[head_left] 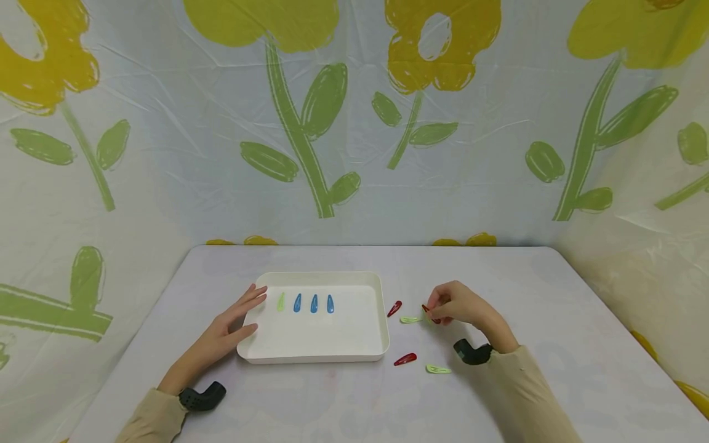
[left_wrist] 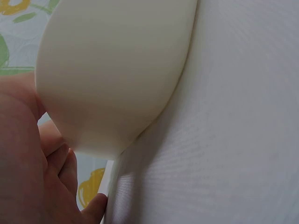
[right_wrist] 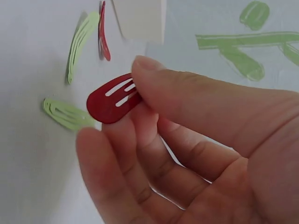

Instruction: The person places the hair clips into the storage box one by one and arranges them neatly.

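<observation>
My right hand pinches a dark red snap hair clip between thumb and fingers, above the table right of the white tray. Below that hand, in the right wrist view, lie a green hair clip, a second green one and a thin-looking red one. My left hand rests at the tray's left edge, fingers spread over the rim. Inside the tray, one green clip and three blue clips stand in a row, parallel to each other.
Nearer the front, right of the tray, lie another red clip and a green clip. A flower-print cloth hangs behind the white table and along its sides. Each wrist wears a black device.
</observation>
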Available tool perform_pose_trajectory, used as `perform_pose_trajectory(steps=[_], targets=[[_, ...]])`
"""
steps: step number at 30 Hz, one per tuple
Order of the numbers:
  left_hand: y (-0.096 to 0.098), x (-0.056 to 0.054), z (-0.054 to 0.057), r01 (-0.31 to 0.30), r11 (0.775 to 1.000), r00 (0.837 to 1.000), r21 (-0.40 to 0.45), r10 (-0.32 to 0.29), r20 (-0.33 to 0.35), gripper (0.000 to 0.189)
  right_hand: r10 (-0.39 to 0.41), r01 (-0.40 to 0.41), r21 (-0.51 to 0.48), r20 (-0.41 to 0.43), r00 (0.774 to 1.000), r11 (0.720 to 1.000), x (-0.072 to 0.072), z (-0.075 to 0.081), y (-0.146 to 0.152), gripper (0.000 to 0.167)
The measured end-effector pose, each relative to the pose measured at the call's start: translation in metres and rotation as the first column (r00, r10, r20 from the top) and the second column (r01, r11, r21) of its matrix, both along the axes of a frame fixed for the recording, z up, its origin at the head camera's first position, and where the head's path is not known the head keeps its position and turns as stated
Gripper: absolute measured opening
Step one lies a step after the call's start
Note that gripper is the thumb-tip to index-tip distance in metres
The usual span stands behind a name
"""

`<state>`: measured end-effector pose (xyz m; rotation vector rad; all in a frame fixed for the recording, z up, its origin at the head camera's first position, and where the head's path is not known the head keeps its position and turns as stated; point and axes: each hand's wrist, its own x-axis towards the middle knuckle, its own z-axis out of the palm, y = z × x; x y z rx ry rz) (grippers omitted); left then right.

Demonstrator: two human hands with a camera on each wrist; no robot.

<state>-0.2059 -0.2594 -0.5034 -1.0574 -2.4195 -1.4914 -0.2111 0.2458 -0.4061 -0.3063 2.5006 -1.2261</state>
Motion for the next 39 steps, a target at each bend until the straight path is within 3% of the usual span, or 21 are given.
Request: perform_pose_trajectory(steps=[14, 24, 30, 39], targets=[[0.001, -0.001, -0.001, 0.008, 1.0, 1.0, 0.01, -0.007, -0.007, 0.058, -0.02, 0.01, -0.127, -0.078, 0.997, 0.992, -0.004, -0.006, -0.008, 0.013], [0.0, 0.0, -0.001, -0.011, 1.0, 1.0, 0.004, 0.011, 0.013, 0.058, -0.116, 0.094, -0.208, -0.097, 0.988, 0.974, -0.005, -0.001, -0.024, 0.018], [-0.001, 0.001, -0.001, -0.01, 1.0, 1.0, 0.0, 0.01, 0.012, 0.058, -0.172, 0.146, -0.27, -0.073, 0.982, 0.952, -0.008, 0.004, -0.033, 0.02], [0.0, 0.002, 0.003, -0.019, 1.0, 0.999, -0.013, 0.019, 0.031, 0.059, -0.191, 0.148, -0.384, -0.075, 0.979, 0.911, -0.014, 0.008, -0.047, 0.022]])
